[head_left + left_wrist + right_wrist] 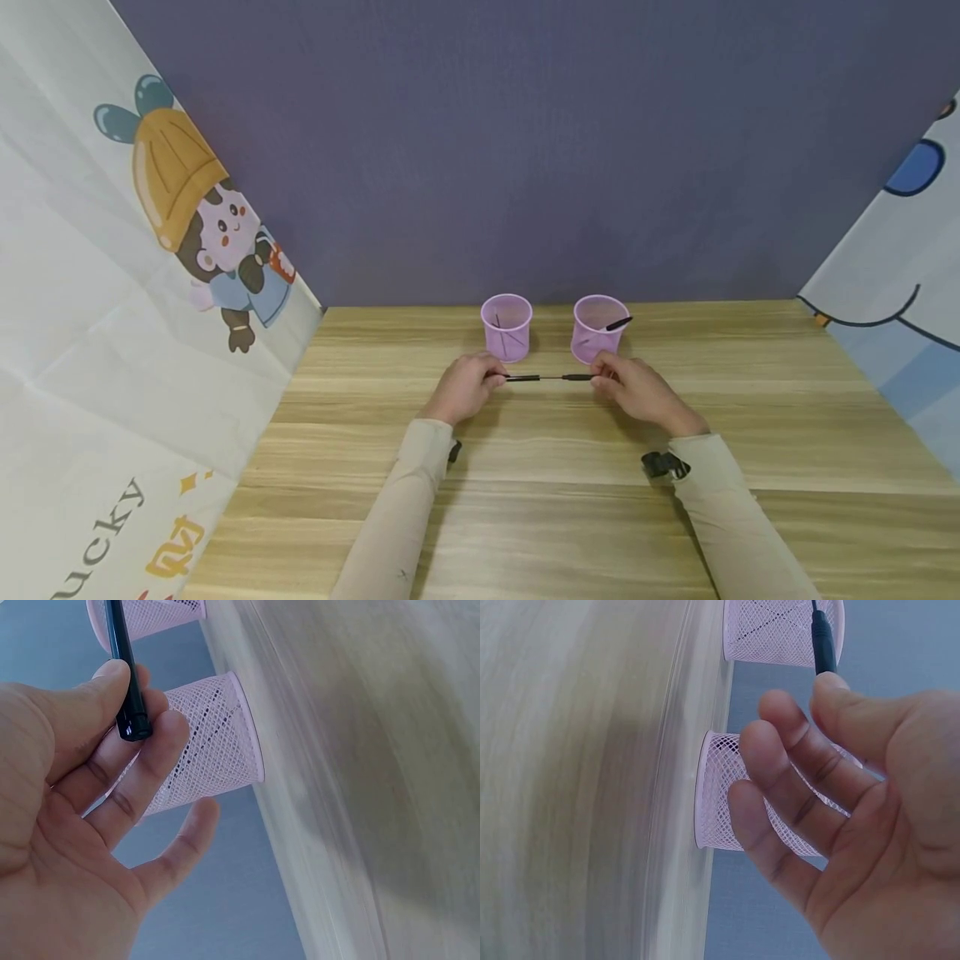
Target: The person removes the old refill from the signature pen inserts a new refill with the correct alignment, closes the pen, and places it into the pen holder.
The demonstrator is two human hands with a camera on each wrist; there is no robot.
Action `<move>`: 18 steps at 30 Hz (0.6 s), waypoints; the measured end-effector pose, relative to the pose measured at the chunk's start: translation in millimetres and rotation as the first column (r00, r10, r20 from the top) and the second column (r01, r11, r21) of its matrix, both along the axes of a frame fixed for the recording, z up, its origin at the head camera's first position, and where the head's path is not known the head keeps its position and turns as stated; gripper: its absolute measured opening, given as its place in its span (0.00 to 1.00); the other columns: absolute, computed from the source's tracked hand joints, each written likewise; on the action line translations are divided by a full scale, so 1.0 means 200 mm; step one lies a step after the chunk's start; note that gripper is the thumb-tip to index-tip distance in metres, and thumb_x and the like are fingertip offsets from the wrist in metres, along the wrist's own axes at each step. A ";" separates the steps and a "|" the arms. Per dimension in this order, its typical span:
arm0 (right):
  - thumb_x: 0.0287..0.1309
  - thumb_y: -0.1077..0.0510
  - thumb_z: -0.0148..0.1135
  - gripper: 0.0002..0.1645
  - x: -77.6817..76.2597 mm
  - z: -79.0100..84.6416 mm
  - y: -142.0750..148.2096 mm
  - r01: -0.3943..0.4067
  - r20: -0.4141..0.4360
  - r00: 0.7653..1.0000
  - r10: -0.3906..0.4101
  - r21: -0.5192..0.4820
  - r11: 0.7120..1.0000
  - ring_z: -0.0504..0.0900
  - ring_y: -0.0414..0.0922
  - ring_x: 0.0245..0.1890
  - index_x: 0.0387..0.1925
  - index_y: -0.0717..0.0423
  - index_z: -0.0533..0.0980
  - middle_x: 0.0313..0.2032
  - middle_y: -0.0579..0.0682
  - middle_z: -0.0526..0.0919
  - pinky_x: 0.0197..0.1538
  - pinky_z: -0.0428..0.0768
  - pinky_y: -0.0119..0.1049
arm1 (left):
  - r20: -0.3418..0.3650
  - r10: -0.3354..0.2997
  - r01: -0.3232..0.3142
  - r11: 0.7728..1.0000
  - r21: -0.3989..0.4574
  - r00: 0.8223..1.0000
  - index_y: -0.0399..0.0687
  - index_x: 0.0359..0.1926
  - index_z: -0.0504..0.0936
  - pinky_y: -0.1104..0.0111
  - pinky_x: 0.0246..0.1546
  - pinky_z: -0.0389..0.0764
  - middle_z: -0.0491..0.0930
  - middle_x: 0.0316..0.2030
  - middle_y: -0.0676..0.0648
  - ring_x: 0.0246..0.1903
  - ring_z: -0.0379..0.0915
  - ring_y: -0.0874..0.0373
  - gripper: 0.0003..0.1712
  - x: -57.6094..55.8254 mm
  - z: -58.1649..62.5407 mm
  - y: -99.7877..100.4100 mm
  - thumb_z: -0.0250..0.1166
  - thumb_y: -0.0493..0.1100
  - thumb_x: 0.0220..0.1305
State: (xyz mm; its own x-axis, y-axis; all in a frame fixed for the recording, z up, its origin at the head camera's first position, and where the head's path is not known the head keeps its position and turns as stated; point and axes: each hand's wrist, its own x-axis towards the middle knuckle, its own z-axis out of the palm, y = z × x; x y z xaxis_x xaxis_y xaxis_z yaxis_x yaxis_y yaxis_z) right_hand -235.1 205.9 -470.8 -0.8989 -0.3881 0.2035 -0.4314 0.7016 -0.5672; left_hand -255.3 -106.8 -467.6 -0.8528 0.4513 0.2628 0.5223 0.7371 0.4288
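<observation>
My left hand [467, 386] pinches a glossy black pen barrel [124, 671] between thumb and fingers. Opposite it, my right hand [636, 388] pinches a dark tapered pen piece [823, 645] with a thin rod sticking out of its end. In the head view the barrel and this piece lie in one line, level, with the thin rod [551, 377] bridging them at the barrel's end. Just behind the hands stand two pink mesh cups. Thin dark sticks show in the left cup [492, 340]; a black-ended pen [619, 323] leans out of the right cup [586, 346].
The wood-grain table [547, 525] runs back to a dark purple-grey panel [480, 150]. A white printed sheet [97, 350] hangs along the left side, and another printed sheet [885, 275] borders the right.
</observation>
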 end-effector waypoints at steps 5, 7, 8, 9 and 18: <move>0.69 0.59 0.63 0.03 0.00 0.01 0.01 -0.004 0.000 1.000 0.004 -0.004 1.000 0.74 0.38 0.27 0.38 0.52 0.76 0.27 0.46 0.81 0.33 0.74 0.34 | -0.001 -0.002 0.002 1.000 0.010 1.000 0.48 0.38 0.88 0.59 0.51 0.84 0.88 0.40 0.51 0.42 0.85 0.55 0.03 0.00 0.00 0.00 0.68 0.41 0.68; 0.69 0.58 0.63 0.04 0.00 0.01 0.01 -0.006 0.010 1.000 0.006 0.001 1.000 0.74 0.38 0.27 0.38 0.53 0.76 0.28 0.46 0.82 0.33 0.74 0.34 | 0.006 0.002 -0.002 1.000 0.010 1.000 0.49 0.38 0.88 0.60 0.51 0.84 0.88 0.40 0.51 0.43 0.85 0.56 0.03 0.00 0.00 -0.01 0.68 0.41 0.68; 0.69 0.58 0.63 0.04 0.00 0.01 0.01 -0.004 0.015 1.000 0.004 0.004 1.000 0.74 0.38 0.27 0.39 0.53 0.76 0.28 0.47 0.82 0.33 0.74 0.34 | 0.011 0.003 -0.003 1.000 0.012 1.000 0.49 0.38 0.88 0.60 0.51 0.84 0.88 0.40 0.51 0.43 0.85 0.56 0.03 0.00 0.00 -0.01 0.68 0.41 0.68; 0.69 0.58 0.63 0.04 0.00 0.01 0.01 0.000 0.019 1.000 0.000 0.006 1.000 0.74 0.38 0.27 0.38 0.53 0.76 0.28 0.47 0.82 0.33 0.74 0.34 | 0.015 0.004 -0.004 1.000 0.015 1.000 0.48 0.38 0.88 0.60 0.51 0.84 0.88 0.40 0.51 0.43 0.85 0.55 0.03 0.00 0.00 -0.01 0.68 0.41 0.68; 0.69 0.58 0.63 0.05 -0.01 0.01 0.02 0.004 0.026 1.000 -0.004 0.008 1.000 0.74 0.39 0.27 0.39 0.54 0.75 0.28 0.48 0.81 0.33 0.74 0.34 | 0.028 0.007 -0.007 1.000 0.012 1.000 0.48 0.39 0.88 0.60 0.50 0.84 0.88 0.40 0.51 0.41 0.84 0.57 0.03 0.00 0.01 -0.02 0.68 0.41 0.68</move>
State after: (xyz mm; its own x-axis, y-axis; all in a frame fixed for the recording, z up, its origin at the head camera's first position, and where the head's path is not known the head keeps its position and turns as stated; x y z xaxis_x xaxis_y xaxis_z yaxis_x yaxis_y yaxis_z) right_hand -236.4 210.2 -469.7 -0.9053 -0.3860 0.1772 -0.4137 0.7075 -0.5729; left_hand -255.4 -110.4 -466.2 -0.8631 0.4420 0.2442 0.5045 0.7353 0.4526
